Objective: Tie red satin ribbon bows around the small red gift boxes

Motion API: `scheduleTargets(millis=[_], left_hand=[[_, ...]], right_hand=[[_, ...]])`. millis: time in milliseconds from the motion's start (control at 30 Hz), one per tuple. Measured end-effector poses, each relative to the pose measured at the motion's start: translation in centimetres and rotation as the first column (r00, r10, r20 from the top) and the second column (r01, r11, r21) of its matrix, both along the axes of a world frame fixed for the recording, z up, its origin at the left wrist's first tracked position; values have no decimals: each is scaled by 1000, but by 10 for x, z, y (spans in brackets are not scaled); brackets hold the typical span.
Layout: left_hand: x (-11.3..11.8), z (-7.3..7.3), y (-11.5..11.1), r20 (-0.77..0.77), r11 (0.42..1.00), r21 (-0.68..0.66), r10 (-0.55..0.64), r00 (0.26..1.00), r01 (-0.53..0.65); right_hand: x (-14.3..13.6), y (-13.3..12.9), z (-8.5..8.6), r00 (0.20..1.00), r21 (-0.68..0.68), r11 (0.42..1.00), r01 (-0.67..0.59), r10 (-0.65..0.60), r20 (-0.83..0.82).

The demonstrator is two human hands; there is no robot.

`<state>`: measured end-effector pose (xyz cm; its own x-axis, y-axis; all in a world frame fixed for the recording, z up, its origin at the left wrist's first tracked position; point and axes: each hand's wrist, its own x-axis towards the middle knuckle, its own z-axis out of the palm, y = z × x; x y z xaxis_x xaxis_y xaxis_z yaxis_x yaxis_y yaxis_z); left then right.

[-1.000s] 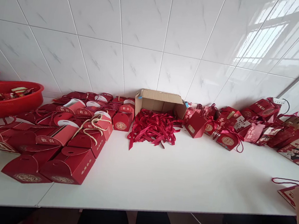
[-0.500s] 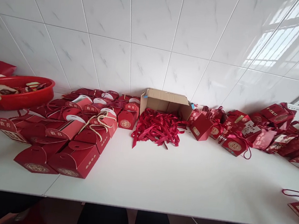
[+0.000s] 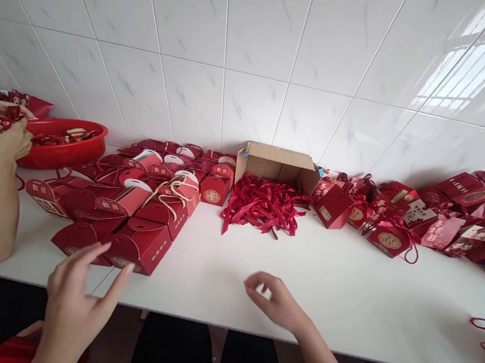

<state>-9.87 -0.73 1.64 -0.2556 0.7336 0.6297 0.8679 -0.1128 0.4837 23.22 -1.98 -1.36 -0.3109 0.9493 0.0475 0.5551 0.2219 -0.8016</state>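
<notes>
My left hand [image 3: 80,297] is at the lower left with thumb and fingers spread, just in front of a red gift box [image 3: 138,247]; whether it touches the box cannot be told. My right hand [image 3: 275,300] hovers over the white table, fingers curled toward the thumb with a gap between them and nothing held. Several red boxes stand grouped at left, and a gold cord [image 3: 172,194] lies over some of them. A heap of dark red ribbons [image 3: 266,207] spills out of a cardboard box [image 3: 278,154] lying open by the wall.
At the far left another person's hands [image 3: 7,136] hold small red packets beside a red basin [image 3: 65,154]. Closed red boxes with ribbons, one of them a box with a round gold emblem [image 3: 389,241], crowd the right back. The table's front edge runs below my hands.
Both my hands have come into view from below. The view has shifted, showing more of the other person's hands and the basin on the left.
</notes>
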Motion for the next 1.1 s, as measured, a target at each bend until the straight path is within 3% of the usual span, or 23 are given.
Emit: scheduleTargets(millis=[33, 167, 300, 400, 500, 633, 767, 867, 967, 1100], left_hand=[[0, -1, 14, 2, 1000, 14, 20, 1000, -20], [6, -16, 45, -7, 970, -208, 124, 992, -123], [5, -33, 42, -73, 988, -93, 114, 991, -121], [-3, -36, 28, -85, 999, -32, 31, 996, -33], [-9, -32, 8, -8, 978, -109, -181, 983, 180], [-3, -25, -17, 136, 842, -301, -428, 894, 449], [12, -15, -26, 110, 738, -408, -545, 831, 538], [21, -9, -25, 92, 685, -429, -615, 783, 588], [31, -6, -23, 88, 683, -433, -618, 781, 589], [42, -13, -18, 126, 754, -375, -535, 835, 540]], right_hand=[[-10, 19, -2, 993, 37, 999, 33, -37, 115], [-52, 84, -16, 959, 115, 991, 63, -92, 268], [-79, 121, -29, 929, 171, 985, -28, -38, 369], [-89, 125, -33, 909, 160, 986, -52, -20, 415], [-92, 103, -33, 900, 168, 982, -87, 5, 436], [-81, 47, -34, 897, 184, 972, -144, 49, 440], [-50, -8, -44, 885, 246, 964, -104, -23, 465], [-23, -36, -60, 865, 282, 942, -181, 17, 501], [-6, -57, -74, 846, 294, 929, -226, 38, 532], [-4, -69, -76, 845, 267, 958, -101, -59, 531]])
